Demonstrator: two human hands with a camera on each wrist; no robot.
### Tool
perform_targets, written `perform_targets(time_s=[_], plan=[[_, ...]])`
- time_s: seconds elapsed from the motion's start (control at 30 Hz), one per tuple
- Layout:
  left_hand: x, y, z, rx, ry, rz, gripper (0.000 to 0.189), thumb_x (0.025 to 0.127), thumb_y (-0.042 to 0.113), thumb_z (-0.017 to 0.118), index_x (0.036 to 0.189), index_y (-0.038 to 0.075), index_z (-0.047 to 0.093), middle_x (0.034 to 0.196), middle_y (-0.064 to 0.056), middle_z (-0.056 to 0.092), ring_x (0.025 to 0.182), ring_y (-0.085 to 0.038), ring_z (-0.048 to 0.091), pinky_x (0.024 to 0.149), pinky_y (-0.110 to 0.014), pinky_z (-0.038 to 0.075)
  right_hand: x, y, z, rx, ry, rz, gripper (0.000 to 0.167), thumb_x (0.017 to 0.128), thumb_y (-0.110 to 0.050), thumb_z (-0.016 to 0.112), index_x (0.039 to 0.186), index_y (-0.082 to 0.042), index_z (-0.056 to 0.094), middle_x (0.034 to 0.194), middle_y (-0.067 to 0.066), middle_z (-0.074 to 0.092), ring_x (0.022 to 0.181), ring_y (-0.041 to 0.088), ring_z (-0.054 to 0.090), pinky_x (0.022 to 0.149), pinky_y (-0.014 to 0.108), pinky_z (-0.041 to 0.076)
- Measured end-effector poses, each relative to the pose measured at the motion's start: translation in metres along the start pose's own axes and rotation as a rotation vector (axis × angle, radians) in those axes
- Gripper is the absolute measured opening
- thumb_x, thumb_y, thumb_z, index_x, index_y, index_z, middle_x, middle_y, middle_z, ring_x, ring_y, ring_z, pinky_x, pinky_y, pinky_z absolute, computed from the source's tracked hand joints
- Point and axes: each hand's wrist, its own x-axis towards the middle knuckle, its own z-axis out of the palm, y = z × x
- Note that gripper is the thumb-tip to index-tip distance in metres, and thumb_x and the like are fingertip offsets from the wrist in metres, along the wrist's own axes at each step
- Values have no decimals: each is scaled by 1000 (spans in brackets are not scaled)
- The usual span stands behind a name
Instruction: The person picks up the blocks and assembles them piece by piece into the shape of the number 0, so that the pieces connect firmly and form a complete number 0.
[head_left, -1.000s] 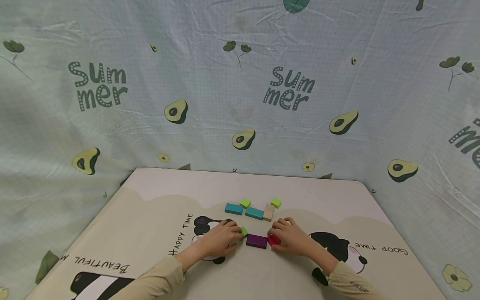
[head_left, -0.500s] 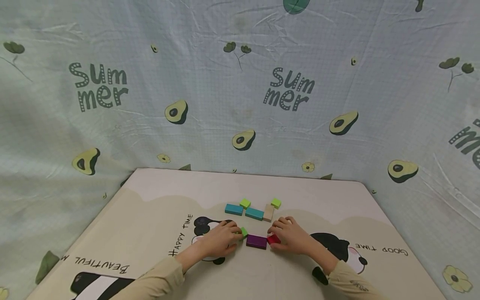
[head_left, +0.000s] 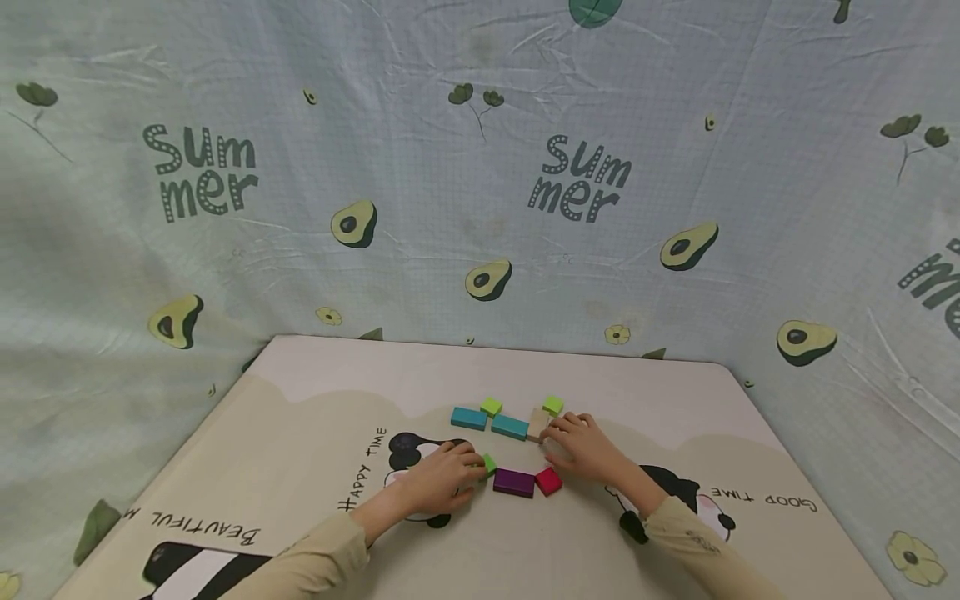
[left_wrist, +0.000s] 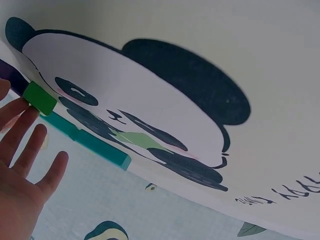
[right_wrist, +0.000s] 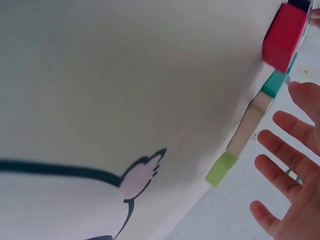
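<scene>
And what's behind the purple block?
In the head view, a teal block, then a lime block beside its left end. From there, the purple block hides the table directly behind its base.

Green block [left_wrist: 40, 98], tan block [right_wrist: 246, 129]; avocado-print cloth [head_left: 420, 167]

"SUMMER" [head_left: 202, 172] stands twice, complete, on the pale hanging cloth [head_left: 420, 142]; a third print is cut off at the right. On the surface [head_left: 555, 546] stand "HAPPY TIME" [head_left: 362, 469] and, upside down, "GOOD TIME" [head_left: 761, 497] and "BEAUTIFUL" [head_left: 206, 528] with an "M".
</scene>
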Motion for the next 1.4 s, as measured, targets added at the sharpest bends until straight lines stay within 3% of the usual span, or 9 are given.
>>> perform_targets(time_s=[0.2,0.67,1.03,1.4], plan=[[1,-1,-1,4,-1,4,26,85,24,55,109,18,62,108,5,62,102,-12,50,85,-33,42,7,8,4,-17,-36,54,30,75,-26,69,101,-13,60,99,4,59,92,21,47,81,48,38],[2,-1,-1,11,25,21,23,85,23,55,106,18,63,104,6,63,99,-11,51,83,-31,42,21,15,7,-109,-57,65,44,79,-35,64,115,-11,57,115,7,57,102,23,49,81,46,38],[-1,-2,-1,-14,64,29,24,83,21,56,106,17,63,103,5,63,95,-12,52,80,-31,43,23,18,18,-122,-89,79,36,81,-33,62,112,-15,60,112,4,59,104,24,48,83,48,37],[0,0,0,-15,30,7,24,85,23,53,107,18,62,104,6,62,97,-11,51,83,-31,42,18,16,10,-119,-95,73,33,81,-34,62,109,-16,61,113,5,60,105,24,49,82,49,38]])
